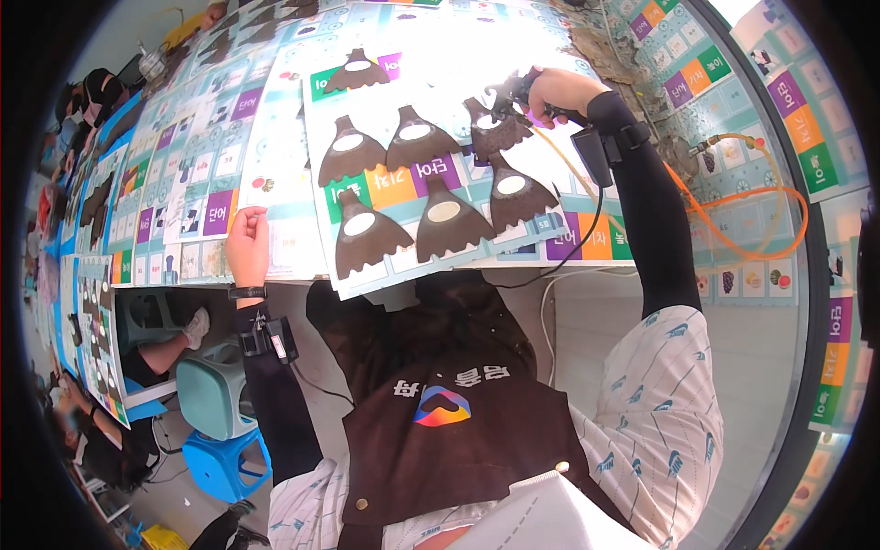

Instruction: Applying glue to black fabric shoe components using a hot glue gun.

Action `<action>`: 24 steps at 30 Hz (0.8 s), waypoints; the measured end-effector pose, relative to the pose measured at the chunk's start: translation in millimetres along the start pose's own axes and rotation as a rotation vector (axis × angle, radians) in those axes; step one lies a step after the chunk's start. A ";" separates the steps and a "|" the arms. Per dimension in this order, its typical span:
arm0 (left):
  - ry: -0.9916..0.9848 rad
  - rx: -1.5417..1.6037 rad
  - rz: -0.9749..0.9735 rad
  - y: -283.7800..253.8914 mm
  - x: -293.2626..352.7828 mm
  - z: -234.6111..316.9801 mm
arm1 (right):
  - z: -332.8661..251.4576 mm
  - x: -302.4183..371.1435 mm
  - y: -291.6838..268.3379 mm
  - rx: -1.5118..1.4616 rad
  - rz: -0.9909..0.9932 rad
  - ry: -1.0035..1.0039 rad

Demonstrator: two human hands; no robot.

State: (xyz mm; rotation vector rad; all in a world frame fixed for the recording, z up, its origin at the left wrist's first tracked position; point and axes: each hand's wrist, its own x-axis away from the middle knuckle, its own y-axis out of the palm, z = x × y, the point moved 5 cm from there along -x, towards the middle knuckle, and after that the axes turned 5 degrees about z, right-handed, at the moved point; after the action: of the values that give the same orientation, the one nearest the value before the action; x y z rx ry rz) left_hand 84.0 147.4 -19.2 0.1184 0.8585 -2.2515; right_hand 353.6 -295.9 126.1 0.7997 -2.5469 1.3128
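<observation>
Head view — black tool (510,94), pointing left, long axis crosswise

The brown scalloped pieces (438,232) look matt and faintly rough, their pale ovals (445,212) smooth — on a printed sheet (392,187) with a flat paper finish. The brown apron (440,472) is matt cloth, the blue stool (203,458) smooth plastic, the orange tubing (805,223) slightly glossy — seemingly plastic.
</observation>
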 end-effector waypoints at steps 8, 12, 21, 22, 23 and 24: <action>0.011 0.016 -0.006 -0.5 -2.3 -0.5 | 2.7 -5.1 -7.3 -0.006 0.015 -0.025; -0.005 0.031 -0.028 0.7 -2.3 -1.6 | 4.2 -4.1 -8.3 0.000 -0.002 -0.036; 0.004 0.040 -0.010 -0.7 -1.7 -2.1 | 7.6 -6.6 -12.4 0.005 0.098 -0.061; 0.008 0.037 -0.009 -0.5 -2.0 -1.6 | 10.1 -7.4 -12.4 0.006 0.098 -0.060; 0.005 0.037 -0.008 -0.7 -1.8 -1.0 | 10.2 -5.7 -9.6 0.031 0.074 -0.023; 0.005 0.036 -0.008 -0.8 -1.7 -0.3 | 10.5 -4.3 -7.0 0.056 0.050 0.013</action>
State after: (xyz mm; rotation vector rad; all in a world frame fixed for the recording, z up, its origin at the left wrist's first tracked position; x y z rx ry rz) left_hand 84.6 149.1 -18.5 0.1373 0.8225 -2.2759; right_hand 361.9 -305.9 123.1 0.7398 -2.5460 1.4053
